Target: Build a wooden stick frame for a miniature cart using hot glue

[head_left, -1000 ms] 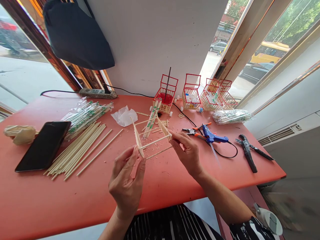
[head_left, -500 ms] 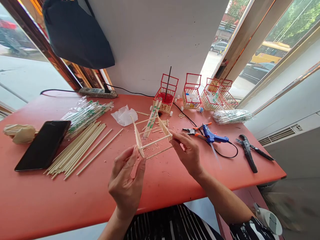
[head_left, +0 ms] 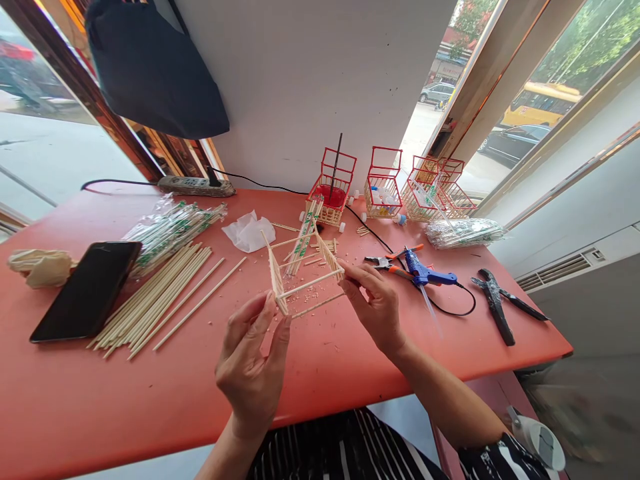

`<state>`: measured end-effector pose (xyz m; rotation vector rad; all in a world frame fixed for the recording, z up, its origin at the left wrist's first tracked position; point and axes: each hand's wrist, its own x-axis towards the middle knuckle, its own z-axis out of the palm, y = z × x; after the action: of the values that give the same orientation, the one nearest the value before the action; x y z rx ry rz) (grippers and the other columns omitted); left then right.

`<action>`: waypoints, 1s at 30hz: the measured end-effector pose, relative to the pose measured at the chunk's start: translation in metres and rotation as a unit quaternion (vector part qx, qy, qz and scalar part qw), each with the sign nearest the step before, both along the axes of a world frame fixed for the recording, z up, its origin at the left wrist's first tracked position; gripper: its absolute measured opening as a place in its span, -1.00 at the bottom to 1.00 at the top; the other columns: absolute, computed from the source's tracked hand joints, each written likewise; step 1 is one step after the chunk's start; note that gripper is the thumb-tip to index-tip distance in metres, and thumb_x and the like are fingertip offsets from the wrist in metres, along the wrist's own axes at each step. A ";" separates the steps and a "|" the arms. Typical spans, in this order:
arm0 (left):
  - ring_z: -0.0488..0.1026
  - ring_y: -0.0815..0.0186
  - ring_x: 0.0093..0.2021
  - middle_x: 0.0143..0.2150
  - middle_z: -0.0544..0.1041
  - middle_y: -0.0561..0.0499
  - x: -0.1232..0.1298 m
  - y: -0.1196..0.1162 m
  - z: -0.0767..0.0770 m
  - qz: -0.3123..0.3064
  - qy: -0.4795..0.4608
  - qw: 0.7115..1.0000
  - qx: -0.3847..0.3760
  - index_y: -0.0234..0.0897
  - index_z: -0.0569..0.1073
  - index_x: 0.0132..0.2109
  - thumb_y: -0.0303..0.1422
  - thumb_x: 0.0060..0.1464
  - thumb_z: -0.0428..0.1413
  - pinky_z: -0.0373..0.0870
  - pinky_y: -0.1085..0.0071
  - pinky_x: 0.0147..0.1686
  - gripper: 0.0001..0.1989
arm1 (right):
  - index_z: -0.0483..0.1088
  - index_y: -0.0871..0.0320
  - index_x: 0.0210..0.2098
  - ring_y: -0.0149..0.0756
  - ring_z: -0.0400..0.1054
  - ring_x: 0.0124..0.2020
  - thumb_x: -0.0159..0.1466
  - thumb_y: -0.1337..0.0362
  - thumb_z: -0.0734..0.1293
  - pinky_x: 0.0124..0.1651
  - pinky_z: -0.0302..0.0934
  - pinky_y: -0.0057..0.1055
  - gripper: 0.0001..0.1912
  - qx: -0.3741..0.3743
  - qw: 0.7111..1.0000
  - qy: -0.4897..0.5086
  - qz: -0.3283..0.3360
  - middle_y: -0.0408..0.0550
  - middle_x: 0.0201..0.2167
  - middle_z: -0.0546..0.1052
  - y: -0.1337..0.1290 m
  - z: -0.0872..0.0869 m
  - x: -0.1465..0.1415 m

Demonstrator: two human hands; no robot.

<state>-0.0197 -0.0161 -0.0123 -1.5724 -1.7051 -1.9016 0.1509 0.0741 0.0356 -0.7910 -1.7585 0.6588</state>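
A small frame of pale wooden sticks [head_left: 309, 287] is held above the front half of the red table [head_left: 345, 360]. It has two slatted side panels joined by crossing sticks. My left hand [head_left: 254, 363] pinches the lower corner of its left panel between thumb and fingers. At the right panel's near end, my right hand [head_left: 373, 305] grips the frame with thumb and fingertips. Behind the frame lie green-printed wrapped chopsticks [head_left: 306, 233] and short cut sticks [head_left: 326, 247].
Loose sticks [head_left: 150, 300], a black phone [head_left: 87, 290] and wrapped chopsticks [head_left: 173, 230] lie left. Several red-topped stick baskets [head_left: 384, 190] stand behind. To the right are orange-handled pliers [head_left: 383, 261], a blue glue gun [head_left: 425, 272] and black-handled pliers [head_left: 495, 307].
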 end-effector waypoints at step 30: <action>0.57 0.25 0.00 0.07 0.58 -0.06 0.000 -0.001 0.002 0.006 0.010 1.000 0.005 -0.03 0.50 0.20 -0.58 0.08 0.30 0.51 0.24 0.05 -0.43 | 0.56 0.02 0.09 -0.38 0.37 -0.29 0.38 0.36 0.33 -0.20 0.31 -0.45 -0.67 -0.002 1.000 -0.010 -0.002 -0.10 -0.28 0.54 -0.002 0.003 0.000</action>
<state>-0.0198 -0.0170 -0.0101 -1.5681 -1.6903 -1.8789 0.1509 0.0720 0.0383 -0.8055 -1.7732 0.6533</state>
